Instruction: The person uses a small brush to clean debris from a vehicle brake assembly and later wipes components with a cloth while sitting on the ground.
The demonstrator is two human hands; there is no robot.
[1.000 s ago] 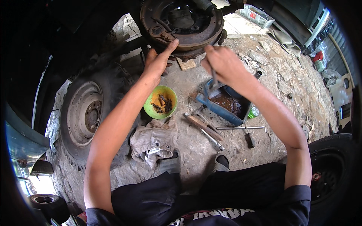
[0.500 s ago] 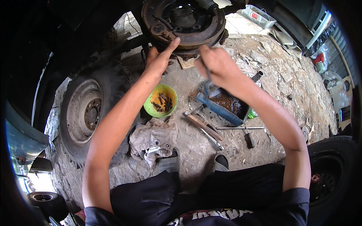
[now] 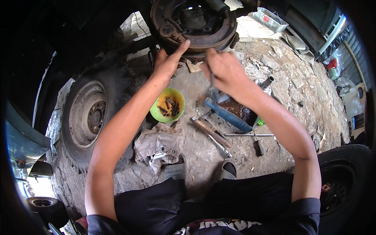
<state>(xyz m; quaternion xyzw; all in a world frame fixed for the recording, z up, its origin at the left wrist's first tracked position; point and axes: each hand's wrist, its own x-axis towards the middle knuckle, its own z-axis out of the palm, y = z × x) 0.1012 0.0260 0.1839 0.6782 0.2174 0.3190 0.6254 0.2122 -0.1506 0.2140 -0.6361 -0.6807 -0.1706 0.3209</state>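
A rusty brake assembly (image 3: 213, 44), round with curved shoes, hangs at the top middle. My left hand (image 3: 169, 64) holds its lower edge, thumb pressed up against the shoe and the other fingers partly hidden beneath. To the right, just below that edge, my right hand (image 3: 225, 70) is closed around a thin grey metal tool (image 3: 212, 80); its shaft sticks out below the fist, and its kind cannot be made out. Beneath the hands, a green bowl (image 3: 154, 113) with a yellow inside holds several dark bolts. A blue container (image 3: 227, 116) of dark brown liquid stands under my right forearm.
A wheel with a tyre (image 3: 84, 113) leans at the left. On the stony floor lie a grey rag (image 3: 158, 143), a wooden-handled tool (image 3: 211, 131), a metal bar (image 3: 246, 135) and a dark-handled tool (image 3: 258, 148). Another tyre (image 3: 344, 172) is at the right; a white basket (image 3: 270, 19) is far right.
The view has shifted slightly, so the brake assembly sits a little further right. My right hand's fist has turned a little, with the tool's shaft now more upright. My left hand keeps its hold.
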